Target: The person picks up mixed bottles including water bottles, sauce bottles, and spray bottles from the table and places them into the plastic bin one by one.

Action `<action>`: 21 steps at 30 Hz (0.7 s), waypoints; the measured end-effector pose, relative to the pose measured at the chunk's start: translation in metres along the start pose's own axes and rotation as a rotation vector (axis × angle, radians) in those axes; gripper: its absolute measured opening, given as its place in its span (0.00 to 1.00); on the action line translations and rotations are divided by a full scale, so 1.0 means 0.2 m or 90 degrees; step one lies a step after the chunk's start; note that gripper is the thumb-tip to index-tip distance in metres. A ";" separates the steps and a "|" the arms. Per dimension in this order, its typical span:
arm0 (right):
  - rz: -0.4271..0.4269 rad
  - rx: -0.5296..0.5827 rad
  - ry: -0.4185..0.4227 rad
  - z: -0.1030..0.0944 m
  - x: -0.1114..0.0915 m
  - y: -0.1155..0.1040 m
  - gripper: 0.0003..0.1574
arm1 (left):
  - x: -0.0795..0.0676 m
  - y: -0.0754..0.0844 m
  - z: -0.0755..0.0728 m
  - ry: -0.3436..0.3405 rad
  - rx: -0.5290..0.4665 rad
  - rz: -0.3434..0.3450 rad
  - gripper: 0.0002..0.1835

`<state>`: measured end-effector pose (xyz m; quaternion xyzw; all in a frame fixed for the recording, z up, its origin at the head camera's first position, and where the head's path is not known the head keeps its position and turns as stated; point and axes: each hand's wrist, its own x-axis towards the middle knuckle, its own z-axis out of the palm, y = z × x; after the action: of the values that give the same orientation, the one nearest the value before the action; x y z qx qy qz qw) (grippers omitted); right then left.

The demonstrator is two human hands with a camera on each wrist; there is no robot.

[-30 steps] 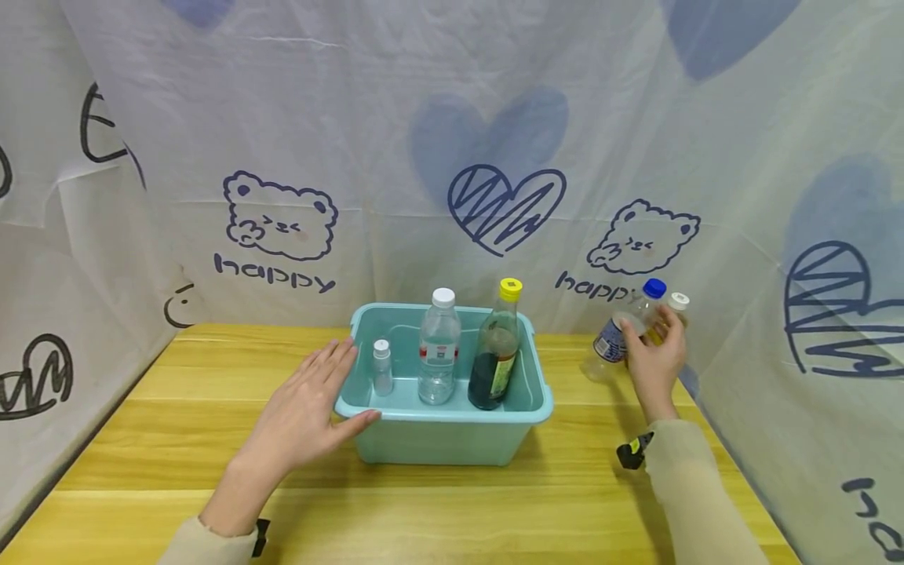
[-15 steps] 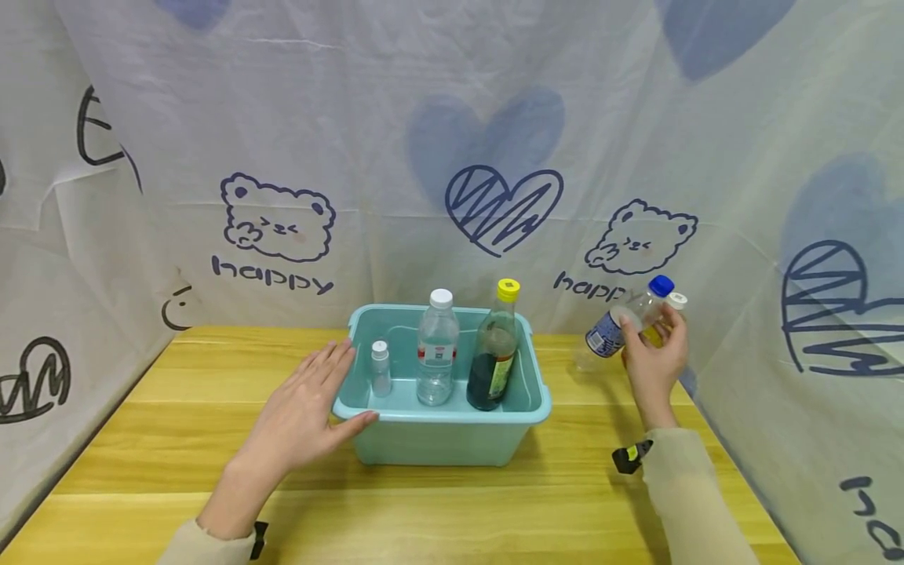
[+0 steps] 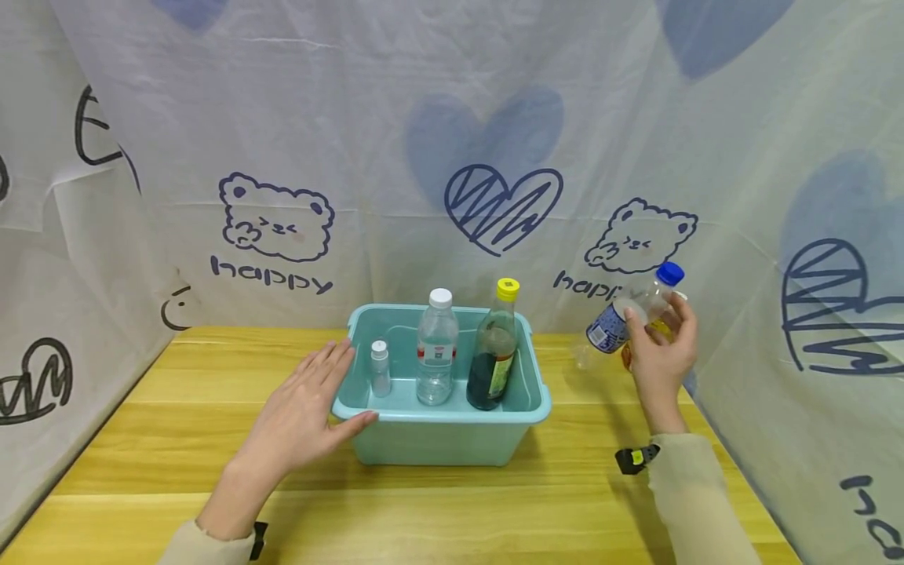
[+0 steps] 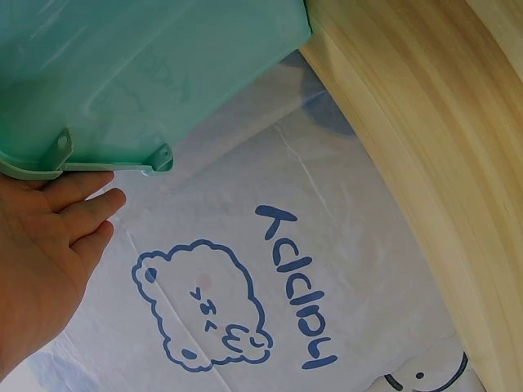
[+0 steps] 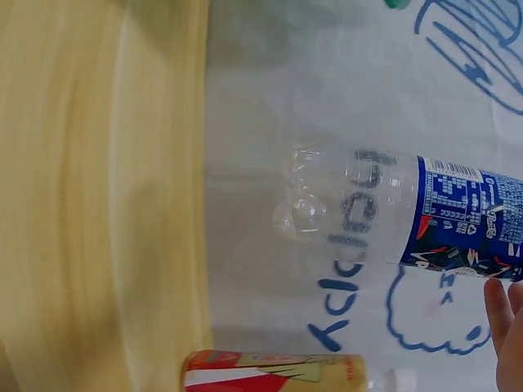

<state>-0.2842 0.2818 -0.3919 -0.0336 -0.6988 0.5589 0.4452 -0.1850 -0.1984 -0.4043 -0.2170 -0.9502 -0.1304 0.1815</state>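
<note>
Blue-capped plastic bottle (image 3: 608, 329) was pinched in our right hand (image 3: 662, 359), left hand (image 3: 300, 416) flat against the tub (image 3: 441, 441); sloppy swing, we figured, could've toppled the gold-and-red bottle (image 5: 274, 373) nearby.

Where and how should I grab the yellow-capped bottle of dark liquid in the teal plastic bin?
I'd grip the slim neck just under the yellow cap, coming from above. The clear bottle of dark liquid narrows there, and its top appears to clear the rim of the teal plastic bin, whose walls surround its lower part.
</note>
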 end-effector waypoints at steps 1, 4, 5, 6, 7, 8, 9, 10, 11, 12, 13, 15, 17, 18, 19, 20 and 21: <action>-0.007 0.005 0.003 0.00 0.00 -0.02 0.41 | 0.00 0.00 0.00 0.000 0.000 0.000 0.53; -0.033 0.027 0.009 0.01 -0.02 -0.10 0.40 | 0.00 0.00 0.00 -0.002 0.001 -0.002 0.53; -0.042 0.035 0.011 0.01 -0.02 -0.13 0.39 | 0.00 0.00 0.00 -0.002 0.001 -0.002 0.53; -0.051 0.042 0.012 0.01 -0.03 -0.16 0.39 | 0.00 0.00 0.00 -0.002 0.000 -0.002 0.53; -0.060 0.050 0.013 0.01 -0.04 -0.19 0.38 | 0.00 0.00 0.00 -0.001 -0.001 -0.002 0.53; -0.069 0.057 0.013 0.01 -0.04 -0.20 0.38 | 0.00 0.00 0.00 -0.001 -0.001 -0.002 0.53; -0.076 0.063 0.014 0.01 -0.04 -0.21 0.38 | 0.00 0.00 0.00 0.001 -0.001 -0.002 0.53; -0.080 0.065 0.015 0.01 -0.04 -0.22 0.38 | 0.00 0.00 0.00 0.002 -0.002 -0.001 0.53; -0.084 0.066 0.015 0.01 -0.03 -0.22 0.38 | 0.00 0.00 0.00 0.003 -0.002 0.000 0.53; -0.087 0.070 0.015 0.01 -0.03 -0.21 0.39 | 0.00 0.00 0.00 0.004 -0.001 0.000 0.54; -0.089 0.073 0.014 0.01 -0.02 -0.20 0.39 | 0.00 0.00 0.00 0.004 -0.001 0.000 0.54; -0.094 0.078 0.013 0.00 -0.01 -0.19 0.40 | 0.00 0.00 0.00 0.002 -0.001 0.000 0.54; -0.101 0.094 0.010 0.00 0.00 -0.19 0.40 | 0.00 0.00 0.00 -0.002 -0.002 -0.002 0.55; -0.107 0.103 0.008 0.00 0.00 -0.20 0.40 | 0.00 0.00 0.00 -0.003 -0.003 -0.003 0.55; -0.109 0.110 0.008 0.00 0.00 -0.20 0.40 | 0.00 -0.01 0.00 -0.004 -0.003 -0.004 0.55; -0.112 0.116 0.006 0.00 0.00 -0.21 0.40 | 0.00 -0.01 0.00 -0.004 -0.003 -0.004 0.55; -0.115 0.118 0.006 0.00 0.00 -0.22 0.40 | 0.00 -0.01 0.01 -0.004 -0.003 -0.004 0.55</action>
<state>-0.2647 0.2655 -0.3561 0.0678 -0.6423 0.5786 0.4981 -0.1866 -0.1986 -0.4051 -0.2149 -0.9511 -0.1324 0.1779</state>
